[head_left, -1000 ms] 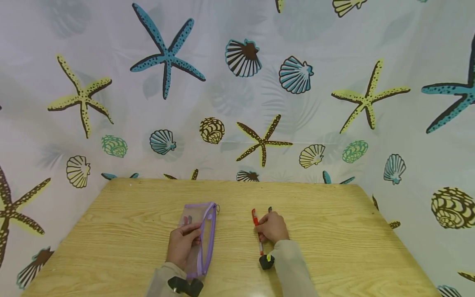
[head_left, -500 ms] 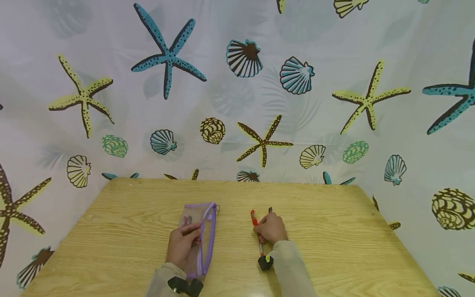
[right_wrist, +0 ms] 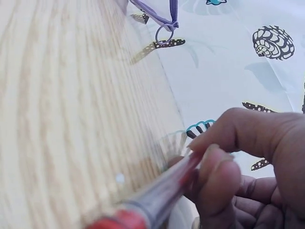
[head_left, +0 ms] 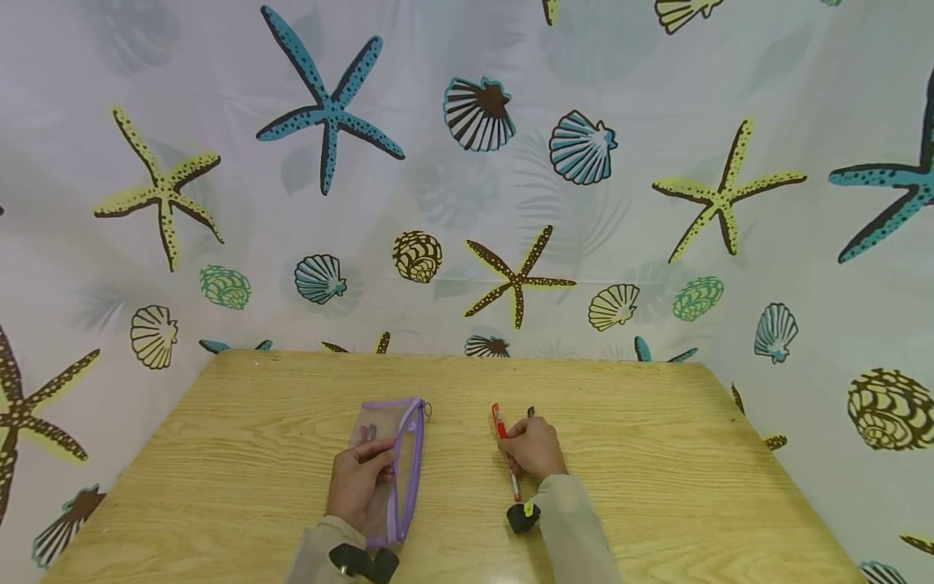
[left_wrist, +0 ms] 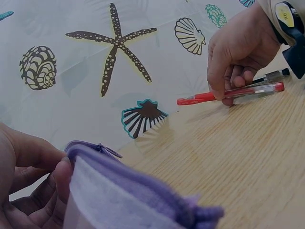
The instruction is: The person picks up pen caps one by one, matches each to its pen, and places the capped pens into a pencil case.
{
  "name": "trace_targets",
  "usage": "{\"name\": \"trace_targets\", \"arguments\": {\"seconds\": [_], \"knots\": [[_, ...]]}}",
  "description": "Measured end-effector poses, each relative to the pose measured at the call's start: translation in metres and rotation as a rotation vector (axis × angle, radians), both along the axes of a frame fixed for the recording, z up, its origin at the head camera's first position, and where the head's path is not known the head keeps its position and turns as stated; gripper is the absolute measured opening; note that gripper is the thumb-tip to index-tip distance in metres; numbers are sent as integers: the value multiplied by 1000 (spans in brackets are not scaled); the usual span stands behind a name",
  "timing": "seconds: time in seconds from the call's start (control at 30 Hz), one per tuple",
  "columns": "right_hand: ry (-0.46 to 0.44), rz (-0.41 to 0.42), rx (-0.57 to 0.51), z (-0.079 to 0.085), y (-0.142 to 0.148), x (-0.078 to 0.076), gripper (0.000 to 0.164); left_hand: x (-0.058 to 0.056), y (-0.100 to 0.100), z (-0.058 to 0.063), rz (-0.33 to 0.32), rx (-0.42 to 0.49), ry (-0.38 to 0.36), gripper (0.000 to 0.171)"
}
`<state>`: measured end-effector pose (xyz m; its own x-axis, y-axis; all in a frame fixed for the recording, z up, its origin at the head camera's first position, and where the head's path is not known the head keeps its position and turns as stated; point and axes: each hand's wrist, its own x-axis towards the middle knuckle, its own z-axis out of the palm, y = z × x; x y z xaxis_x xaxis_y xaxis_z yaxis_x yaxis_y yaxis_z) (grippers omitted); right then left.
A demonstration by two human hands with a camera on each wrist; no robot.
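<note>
My left hand pinches the side of a see-through zip pencil pouch with purple trim, lying left of centre in the head view. Its mouth gapes along the zipper side, and pen-like shapes show dimly inside. To the right, my right hand holds a red pen between thumb and fingers. The left wrist view shows this red pen low over the table. Beside it is a black-ended pen, partly hidden by the hand; whether the hand touches it I cannot tell.
The wooden table runs back to a white curtain printed with starfish and shells, which also encloses both sides. A ring pull hangs from the pouch's far corner. Black camera mounts sit on both wrists.
The red pen has shifted slightly in my right hand, its red cap end now a little farther from me. The left hand and pouch stay put.
</note>
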<state>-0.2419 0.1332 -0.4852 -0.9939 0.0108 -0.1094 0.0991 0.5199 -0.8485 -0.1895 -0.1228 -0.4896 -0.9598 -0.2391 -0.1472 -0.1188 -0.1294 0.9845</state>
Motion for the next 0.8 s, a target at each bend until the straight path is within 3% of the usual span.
{"name": "trace_targets", "arguments": {"seconds": [0.17,0.47,0.8], "knots": [[-10,-2,-76,-4,0,-1,9,0,0,-1,-3,0,0,23],[9,75,-221,-14,1,-4,23,-1,1,-1,1,1,1,23],[22,94,-264,-15,1,-2,20,0,0,-1,-1,-3,18,23]]}}
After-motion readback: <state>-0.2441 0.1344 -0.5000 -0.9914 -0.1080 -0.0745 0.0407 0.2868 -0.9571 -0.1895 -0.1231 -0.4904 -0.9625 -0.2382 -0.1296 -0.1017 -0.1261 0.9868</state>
